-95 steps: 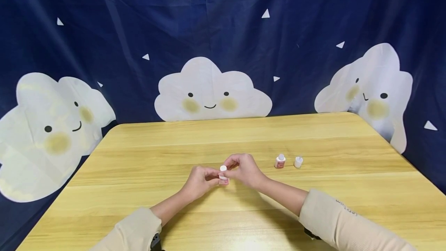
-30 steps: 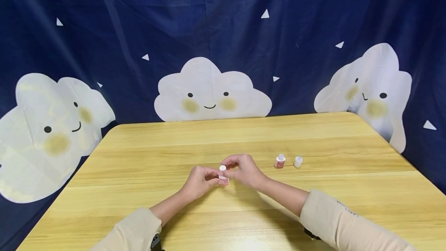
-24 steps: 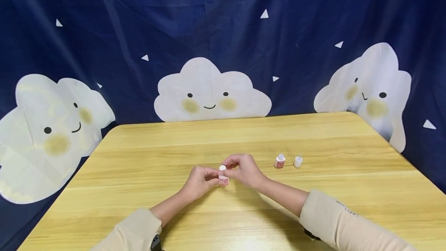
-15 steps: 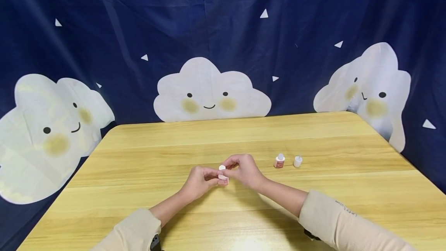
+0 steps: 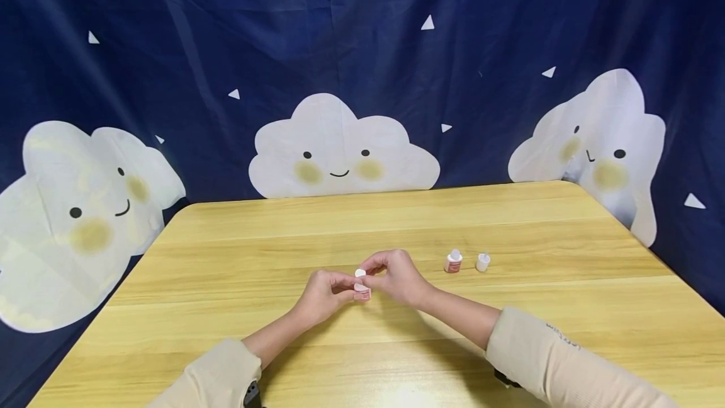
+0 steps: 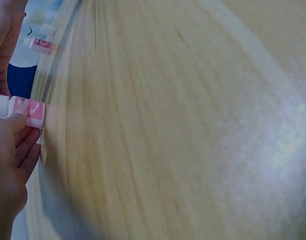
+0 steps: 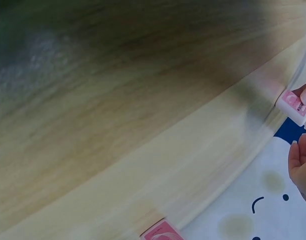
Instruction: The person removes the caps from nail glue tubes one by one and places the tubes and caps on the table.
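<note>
A small white bottle with a pink label (image 5: 362, 295) stands on the table in front of the person, a white cap (image 5: 360, 272) at its top. My left hand (image 5: 323, 298) grips the bottle's body from the left. In the left wrist view, the thumb lies across the pink label (image 6: 35, 112). From the right, my right hand (image 5: 399, 279) pinches around the cap with thumb and fingers, hiding part of the bottle's neck. In the right wrist view, the bottle (image 7: 293, 107) shows at the right edge, between both hands.
A second pink-labelled bottle (image 5: 453, 263) stands to the right of the hands. Beside it is a small white cup-like piece (image 5: 483, 263). The wooden table (image 5: 272, 238) ends at a dark blue curtain (image 5: 385, 49) printed with clouds.
Both hands stay on the bottle in nearly the same place. The head view has shifted slightly; the second bottle and white piece stay put on the table.
</note>
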Motion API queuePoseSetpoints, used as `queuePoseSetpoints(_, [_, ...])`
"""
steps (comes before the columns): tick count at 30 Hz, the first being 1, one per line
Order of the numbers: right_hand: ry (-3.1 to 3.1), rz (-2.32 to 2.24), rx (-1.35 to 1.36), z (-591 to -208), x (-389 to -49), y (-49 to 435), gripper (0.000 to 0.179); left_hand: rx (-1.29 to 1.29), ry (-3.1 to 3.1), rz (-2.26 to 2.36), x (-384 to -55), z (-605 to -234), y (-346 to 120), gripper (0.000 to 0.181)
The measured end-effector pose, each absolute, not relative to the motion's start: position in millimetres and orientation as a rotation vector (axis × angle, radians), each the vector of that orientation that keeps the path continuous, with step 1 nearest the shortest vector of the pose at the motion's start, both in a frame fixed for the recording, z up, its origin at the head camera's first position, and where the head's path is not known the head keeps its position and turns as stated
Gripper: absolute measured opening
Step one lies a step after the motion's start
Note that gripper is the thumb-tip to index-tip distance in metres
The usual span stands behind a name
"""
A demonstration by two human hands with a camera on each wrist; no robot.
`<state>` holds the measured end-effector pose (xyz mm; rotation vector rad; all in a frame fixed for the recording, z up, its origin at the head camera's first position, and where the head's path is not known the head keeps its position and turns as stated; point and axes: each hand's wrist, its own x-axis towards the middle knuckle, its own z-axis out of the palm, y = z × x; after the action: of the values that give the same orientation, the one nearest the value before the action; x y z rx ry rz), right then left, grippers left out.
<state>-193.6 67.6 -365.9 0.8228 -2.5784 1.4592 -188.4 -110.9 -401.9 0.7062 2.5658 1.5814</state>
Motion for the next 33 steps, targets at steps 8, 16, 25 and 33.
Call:
queuePoseSetpoints(8, [-2.591,1.465,0.867,-365.1,-194.1,67.8,0.006,0.730,2.562,1.597,-189.2,-403.3,-111.7,0.018])
queuePoseSetpoints(16, [-2.605,1.456,0.920,-363.9,-194.6,68.6,0.007,0.749,2.547,1.605,-189.4,-403.5,-112.2,0.018])
queuePoseSetpoints(25, [-2.593,1.458,0.935,-364.5,-193.1,69.3,0.009,0.772,2.554,1.601,-189.7,-403.8,-111.5,0.018])
queuePoseSetpoints(33, [-2.500,1.484,0.863,-370.7,-192.2,66.0,0.007,0.753,2.518,1.616,-189.2,-402.2,-111.0,0.017])
